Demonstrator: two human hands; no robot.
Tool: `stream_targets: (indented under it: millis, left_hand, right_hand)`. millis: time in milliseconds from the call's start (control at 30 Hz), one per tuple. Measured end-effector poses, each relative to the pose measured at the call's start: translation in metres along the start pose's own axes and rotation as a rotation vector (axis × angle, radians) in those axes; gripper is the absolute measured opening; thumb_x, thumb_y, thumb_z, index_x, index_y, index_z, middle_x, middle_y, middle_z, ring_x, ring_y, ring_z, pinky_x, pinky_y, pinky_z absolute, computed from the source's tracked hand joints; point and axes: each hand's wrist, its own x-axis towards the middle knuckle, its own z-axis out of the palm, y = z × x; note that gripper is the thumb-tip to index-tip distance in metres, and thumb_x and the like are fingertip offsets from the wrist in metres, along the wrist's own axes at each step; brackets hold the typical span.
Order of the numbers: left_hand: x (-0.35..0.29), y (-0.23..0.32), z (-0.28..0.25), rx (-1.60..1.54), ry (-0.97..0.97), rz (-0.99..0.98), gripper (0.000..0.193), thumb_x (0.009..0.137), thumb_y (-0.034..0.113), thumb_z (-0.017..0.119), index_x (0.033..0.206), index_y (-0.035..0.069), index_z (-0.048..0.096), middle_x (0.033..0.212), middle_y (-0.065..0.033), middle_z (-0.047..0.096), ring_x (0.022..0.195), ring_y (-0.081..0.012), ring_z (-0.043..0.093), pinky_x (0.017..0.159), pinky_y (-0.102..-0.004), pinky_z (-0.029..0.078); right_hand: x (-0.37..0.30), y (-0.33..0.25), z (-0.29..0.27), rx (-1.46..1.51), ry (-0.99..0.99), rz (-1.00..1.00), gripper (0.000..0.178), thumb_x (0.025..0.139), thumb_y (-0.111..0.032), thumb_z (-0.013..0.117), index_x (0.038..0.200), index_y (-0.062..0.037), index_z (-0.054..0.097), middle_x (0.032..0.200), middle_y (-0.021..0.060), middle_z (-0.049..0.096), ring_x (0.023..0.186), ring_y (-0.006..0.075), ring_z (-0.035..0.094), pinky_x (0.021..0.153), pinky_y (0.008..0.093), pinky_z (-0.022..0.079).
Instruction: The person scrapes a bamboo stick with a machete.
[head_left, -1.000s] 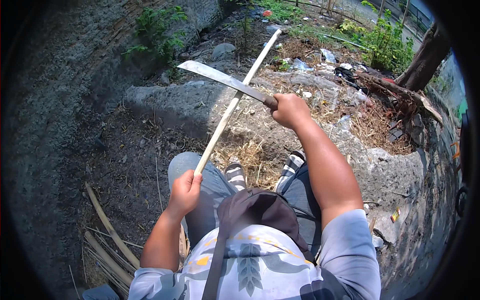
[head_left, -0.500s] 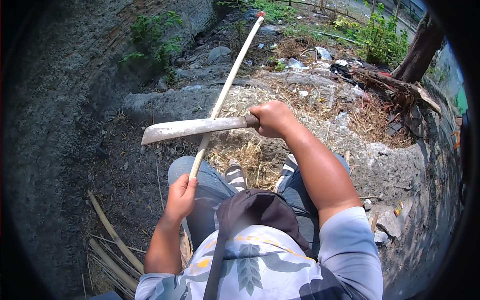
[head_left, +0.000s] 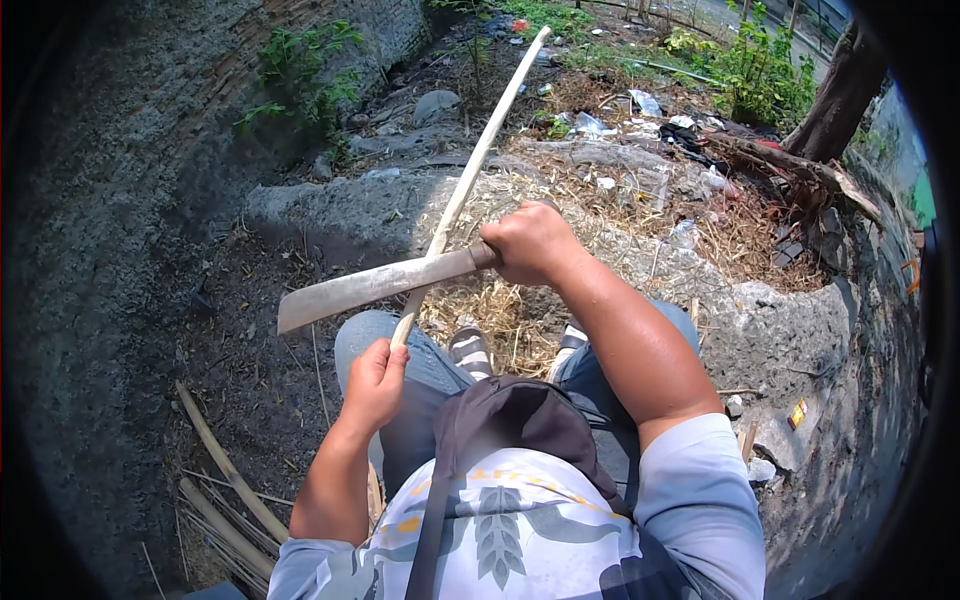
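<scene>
My left hand is closed around the near end of a long, pale, slightly bent stick, which points away from me and a little to the right. In my right hand is the handle of a machete. Its broad, worn grey blade lies across the stick ahead of my left hand, tip toward the left and slightly nearer me. The blade covers a short part of the stick and appears to touch it.
Several pale strips lie on the ground at lower left. A rough wall rises on the left. Beyond my knees are a concrete ledge, dry straw, and scattered litter. A tree trunk stands at far right.
The machete has come nearer me along the stick, its tip dipping toward me. The stick's far end has swung right, and my left hand has shifted slightly right.
</scene>
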Motion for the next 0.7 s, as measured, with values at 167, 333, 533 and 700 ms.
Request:
stream_targets:
  millis: [167, 333, 533, 700]
  left_hand:
    - [0.004, -0.007, 0.005, -0.071, -0.03, -0.044, 0.025, 0.105, 0.021, 0.056, 0.091, 0.001, 0.063, 0.066, 0.0009, 0.052, 0.063, -0.0076, 0.046, 0.056, -0.0293, 0.039]
    - [-0.008, -0.02, 0.004, -0.084, -0.037, -0.113, 0.024, 0.105, 0.02, 0.055, 0.092, 0.002, 0.063, 0.068, 0.001, 0.053, 0.063, -0.0076, 0.045, 0.057, -0.0291, 0.039]
    - [-0.003, -0.013, 0.003, -0.147, -0.025, -0.101, 0.024, 0.105, 0.021, 0.055, 0.094, 0.001, 0.063, 0.069, 0.0012, 0.054, 0.063, -0.0073, 0.045, 0.057, -0.0291, 0.04]
    - [-0.007, -0.01, -0.004, -0.076, -0.033, -0.037, 0.024, 0.105, 0.021, 0.056, 0.093, 0.001, 0.063, 0.069, 0.0012, 0.054, 0.064, -0.0073, 0.045, 0.058, -0.0295, 0.04]
  right_hand:
    - [-0.004, 0.018, 0.003, 0.078, -0.125, 0.249, 0.021, 0.078, -0.021, 0.071, 0.098, -0.017, 0.072, 0.094, 0.0119, 0.074, 0.091, 0.0301, 0.073, 0.083, 0.0443, 0.059]
    - [-0.004, 0.007, 0.0, 0.031, -0.111, 0.199, 0.021, 0.078, -0.024, 0.072, 0.098, -0.0171, 0.071, 0.093, 0.0095, 0.075, 0.089, 0.0305, 0.074, 0.08, 0.0448, 0.06]
    - [0.002, -0.008, 0.015, 0.054, 0.036, 0.002, 0.015, 0.075, -0.026, 0.073, 0.084, -0.0146, 0.067, 0.075, 0.0098, 0.07, 0.077, 0.0332, 0.072, 0.072, 0.0466, 0.057]
    - [-0.003, 0.019, 0.002, 0.122, -0.116, 0.246, 0.018, 0.074, -0.019, 0.069, 0.091, -0.0159, 0.073, 0.09, 0.0111, 0.075, 0.09, 0.0298, 0.074, 0.08, 0.0455, 0.058]
